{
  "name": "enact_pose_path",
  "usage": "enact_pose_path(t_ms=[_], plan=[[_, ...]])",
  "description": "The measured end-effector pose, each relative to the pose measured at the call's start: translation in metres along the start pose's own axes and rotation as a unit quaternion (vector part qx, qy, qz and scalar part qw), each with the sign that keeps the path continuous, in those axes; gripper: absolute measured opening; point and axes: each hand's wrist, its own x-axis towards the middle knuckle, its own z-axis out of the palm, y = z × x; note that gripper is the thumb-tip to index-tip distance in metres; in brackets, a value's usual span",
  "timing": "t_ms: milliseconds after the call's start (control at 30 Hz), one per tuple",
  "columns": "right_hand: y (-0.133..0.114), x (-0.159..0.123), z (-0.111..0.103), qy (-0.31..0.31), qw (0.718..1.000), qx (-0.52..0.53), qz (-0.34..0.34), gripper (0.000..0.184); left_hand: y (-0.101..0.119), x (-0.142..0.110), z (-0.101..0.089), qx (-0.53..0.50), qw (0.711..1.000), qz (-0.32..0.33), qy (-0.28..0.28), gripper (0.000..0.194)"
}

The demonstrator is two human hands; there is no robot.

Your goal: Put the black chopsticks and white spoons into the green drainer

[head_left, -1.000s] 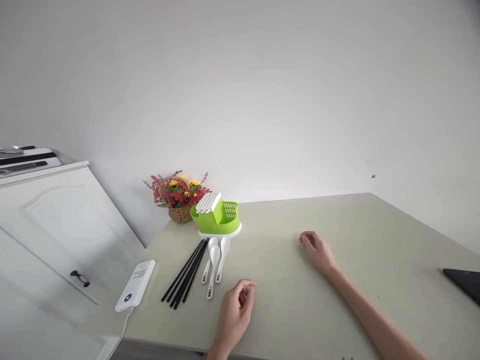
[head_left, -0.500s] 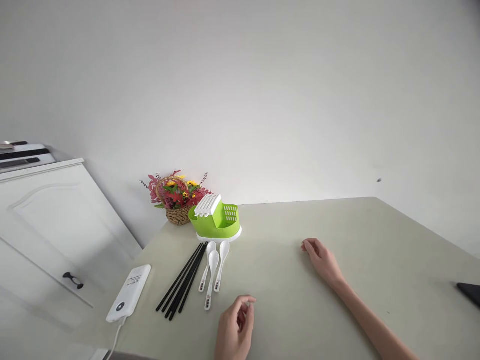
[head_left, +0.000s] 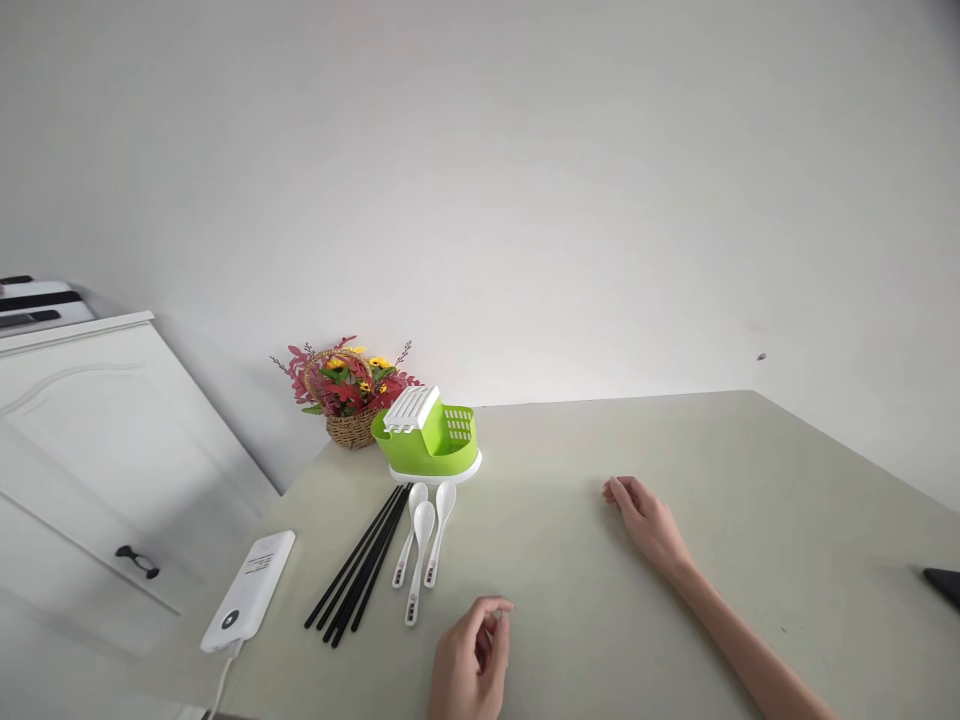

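My left hand (head_left: 471,658) rests at the table's front edge, fingers loosely curled and thumb near the index fingertip, with nothing visible in it. Farther right, my right hand (head_left: 637,510) lies on the tabletop with its fingers folded in; no object shows there. Left of my left hand are three white spoons (head_left: 421,550), handles toward me. Beside them lie several black chopsticks (head_left: 358,570) in a loose bundle. Just behind stands a green cutlery holder (head_left: 427,450) with a white slatted top and white base. Neither hand touches these things.
A wicker basket of artificial flowers (head_left: 351,430) stands behind the holder at the left. A white power bank (head_left: 249,592) with a cable lies near the table's left edge. A white cabinet (head_left: 97,450) is farther left, and a dark object (head_left: 943,583) is at the right edge.
The view has shifted slightly, so the table things appear a little farther left. Both hands keep nearly the same pose, and nothing was picked up.
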Motion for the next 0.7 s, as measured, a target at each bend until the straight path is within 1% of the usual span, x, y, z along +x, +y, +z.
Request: enact_pose_path(t_ms=[100,267,433,533,700], plan=[[0.001,-0.001,0.002,-0.004,1.0,-0.005,-0.001,0.047,0.001,-0.001,-0.002,0.003,1.0,-0.005,-0.001,0.046],[0.001,-0.003,0.003,-0.02,1.0,-0.015,-0.008,0.042,0.003,-0.002,-0.001,-0.004,0.999,-0.019,0.025,0.047],[-0.001,-0.003,0.003,-0.033,0.999,-0.013,-0.022,0.041,-0.004,0.0,0.003,0.011,0.999,-0.012,0.034,0.048],[-0.005,-0.005,0.002,-0.046,0.999,-0.005,-0.016,0.041,-0.007,0.0,0.007,0.02,0.998,-0.019,0.064,0.052],[-0.014,-0.011,-0.003,-0.048,0.999,0.026,0.005,0.045,-0.004,0.002,0.012,0.021,0.992,-0.058,0.11,0.058]])
